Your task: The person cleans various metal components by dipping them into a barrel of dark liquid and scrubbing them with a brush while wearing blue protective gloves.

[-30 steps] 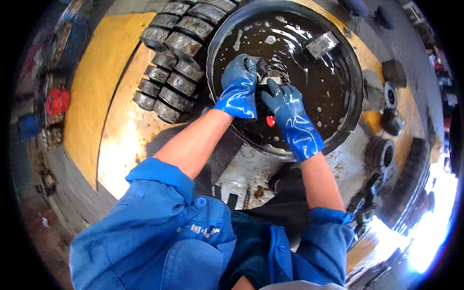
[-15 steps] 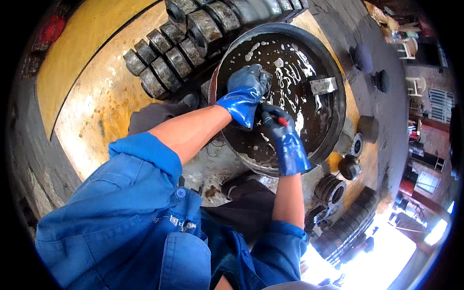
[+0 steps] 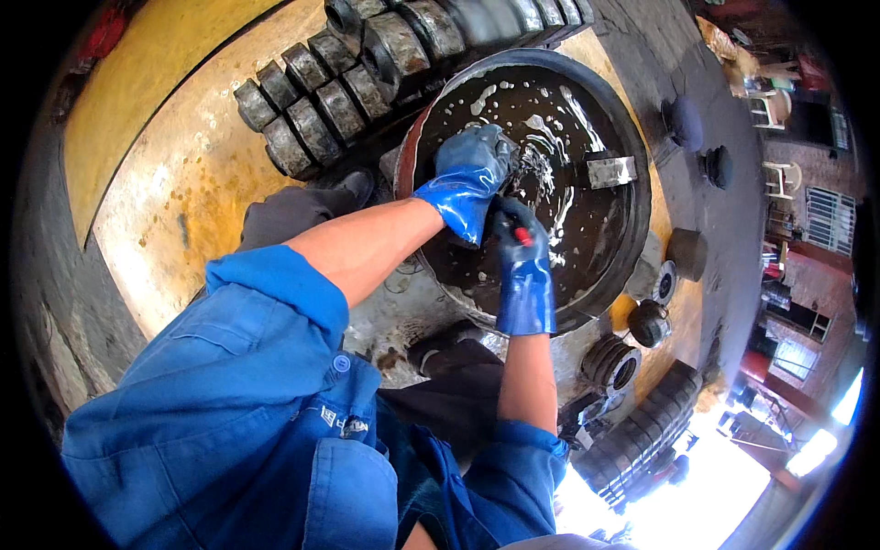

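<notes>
Over a round metal tub (image 3: 626, 275) of dark, bubbly liquid, both my hands wear blue rubber gloves. My left hand (image 3: 474, 158) is closed over the tub's left half; a dark part seems to sit in its fingers, but the glove hides its kind. Just below and to the right, my right hand (image 3: 521, 229) is closed round a tool with a red handle (image 3: 523, 236). Its working end, close to the left hand, cannot be made out. A pale metal block (image 3: 611, 172) sits at the tub's right rim.
Rows of heavy dark metal rings (image 3: 316, 128) lie beyond the tub's left side. Stacked rings (image 3: 611, 364), a small round pot (image 3: 649, 323) and a long row of rings (image 3: 642, 435) stand at the lower right. Yellow sheeting (image 3: 156, 266) covers the floor at left.
My right hand has shifted slightly left and turned more upright, with the red handle still in it. The left hand stays nearly in place. Bubbles on the liquid have swirled.
</notes>
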Tool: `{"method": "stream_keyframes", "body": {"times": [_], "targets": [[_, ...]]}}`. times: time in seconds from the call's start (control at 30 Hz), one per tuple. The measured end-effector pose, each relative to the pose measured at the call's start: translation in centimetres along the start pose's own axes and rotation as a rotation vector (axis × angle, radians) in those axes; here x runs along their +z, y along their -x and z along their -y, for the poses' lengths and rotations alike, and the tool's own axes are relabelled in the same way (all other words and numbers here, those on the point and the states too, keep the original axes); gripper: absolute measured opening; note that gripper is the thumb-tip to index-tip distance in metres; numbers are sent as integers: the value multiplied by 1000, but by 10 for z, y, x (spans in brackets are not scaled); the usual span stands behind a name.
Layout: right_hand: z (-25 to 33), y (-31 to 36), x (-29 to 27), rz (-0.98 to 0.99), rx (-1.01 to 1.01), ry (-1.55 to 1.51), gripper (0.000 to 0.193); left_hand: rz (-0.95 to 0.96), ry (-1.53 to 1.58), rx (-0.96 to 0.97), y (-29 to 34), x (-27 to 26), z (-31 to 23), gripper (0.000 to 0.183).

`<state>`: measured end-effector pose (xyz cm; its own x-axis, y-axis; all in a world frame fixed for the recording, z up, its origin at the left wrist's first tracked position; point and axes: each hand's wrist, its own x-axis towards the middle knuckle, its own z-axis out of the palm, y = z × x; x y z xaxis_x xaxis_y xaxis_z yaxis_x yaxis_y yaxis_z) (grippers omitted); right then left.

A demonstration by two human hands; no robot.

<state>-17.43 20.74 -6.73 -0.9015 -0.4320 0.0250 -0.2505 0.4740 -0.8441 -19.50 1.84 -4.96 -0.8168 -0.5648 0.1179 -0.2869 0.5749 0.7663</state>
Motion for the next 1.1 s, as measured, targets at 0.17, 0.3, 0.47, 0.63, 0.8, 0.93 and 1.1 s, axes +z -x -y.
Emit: {"method": "stream_keyframes", "body": {"times": [0.17, 0.3, 0.47, 0.63, 0.8, 0.93, 1.1], "targets": [[24, -9, -16, -348, 592, -732, 31, 91, -10, -91, -7, -13, 3, 31], [-6, -9, -7, -634, 838, -1185, 32, 57, 43, -61, -7, -8, 6, 29], [-22, -14, 23, -610, 713, -1496, 31, 190, 52, -103, -11, -9, 4, 36], [12, -28, 30, -656, 778, -1522, 33, 162, 49, -104, -15, -13, 10, 38], [16, -38, 32, -592, 805, -1672, 33, 29, 109, -67, -16, 8, 19, 33], [34, -27, 26, -486, 725, -1397, 33, 44, 139, -90, -20, 16, 35, 35], [6, -21, -19, -518, 929, -1223, 28, 34, 99, -100, -21, 18, 35, 33]]}}
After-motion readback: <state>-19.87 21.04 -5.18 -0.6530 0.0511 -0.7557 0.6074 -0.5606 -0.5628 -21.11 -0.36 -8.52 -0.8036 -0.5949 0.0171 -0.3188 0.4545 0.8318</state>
